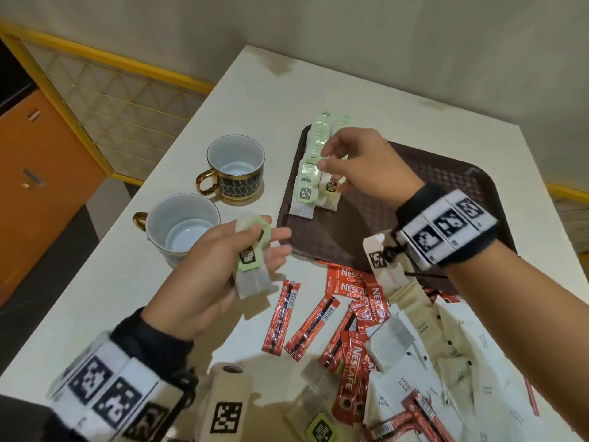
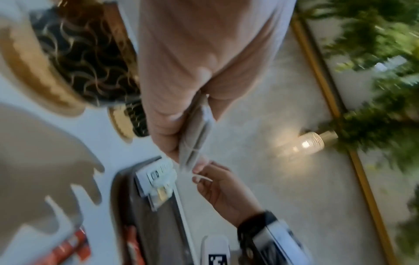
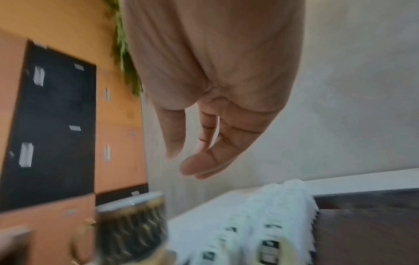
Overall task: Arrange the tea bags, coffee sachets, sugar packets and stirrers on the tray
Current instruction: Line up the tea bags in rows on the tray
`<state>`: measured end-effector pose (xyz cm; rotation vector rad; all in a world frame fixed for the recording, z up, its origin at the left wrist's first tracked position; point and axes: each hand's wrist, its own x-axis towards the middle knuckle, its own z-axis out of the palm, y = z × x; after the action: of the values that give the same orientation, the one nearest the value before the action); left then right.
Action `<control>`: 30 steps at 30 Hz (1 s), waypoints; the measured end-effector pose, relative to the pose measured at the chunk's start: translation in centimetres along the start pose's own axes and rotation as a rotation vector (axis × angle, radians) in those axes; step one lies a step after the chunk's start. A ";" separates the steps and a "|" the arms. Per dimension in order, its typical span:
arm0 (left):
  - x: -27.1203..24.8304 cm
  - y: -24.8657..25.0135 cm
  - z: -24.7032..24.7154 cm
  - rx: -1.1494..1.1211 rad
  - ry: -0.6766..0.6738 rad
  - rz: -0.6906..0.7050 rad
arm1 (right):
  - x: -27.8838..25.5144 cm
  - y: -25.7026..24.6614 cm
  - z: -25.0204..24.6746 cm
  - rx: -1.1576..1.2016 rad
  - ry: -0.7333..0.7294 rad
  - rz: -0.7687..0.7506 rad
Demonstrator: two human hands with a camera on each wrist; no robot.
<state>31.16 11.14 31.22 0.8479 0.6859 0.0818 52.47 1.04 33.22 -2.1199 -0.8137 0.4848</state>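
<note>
while the left hand [image 1: 223, 266] has its grip clenched on tea bags [image 1: 250, 260] beside the tray [image 1: 424, 173], the right hand [image 1: 360, 167] hovers released over the tea bag row [image 1: 314, 161].

Warm, even indoor light fills the head view; the pale surface [image 1: 242, 100] is bright, and soft hand shadows fall on it. Straight edges bow toward the corners from the wide lens. The left wrist view is heavily motion-blurred, with a glowing wall lamp [image 2: 308, 143] flaring and a broad hand shadow. The right wrist view is soft and smeared, worst along its lower edge.
</note>
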 end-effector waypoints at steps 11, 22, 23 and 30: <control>0.5 -0.7 4.0 -0.217 -0.235 0.024 | -11.5 -1.6 2.6 0.337 -0.089 0.132; 1.4 -2.0 2.9 -0.106 -0.100 0.033 | -11.4 2.9 -1.8 0.463 0.057 0.405; 1.5 -2.1 2.7 -0.091 -0.089 0.038 | -10.5 3.2 -1.8 0.438 0.065 0.439; 1.2 -2.2 1.4 -0.050 -0.056 0.022 | -2.7 3.4 1.0 0.205 -0.037 0.539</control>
<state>32.51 9.12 29.71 0.8065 0.6191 0.0946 51.28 -1.86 30.14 -2.1264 -0.1848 0.8494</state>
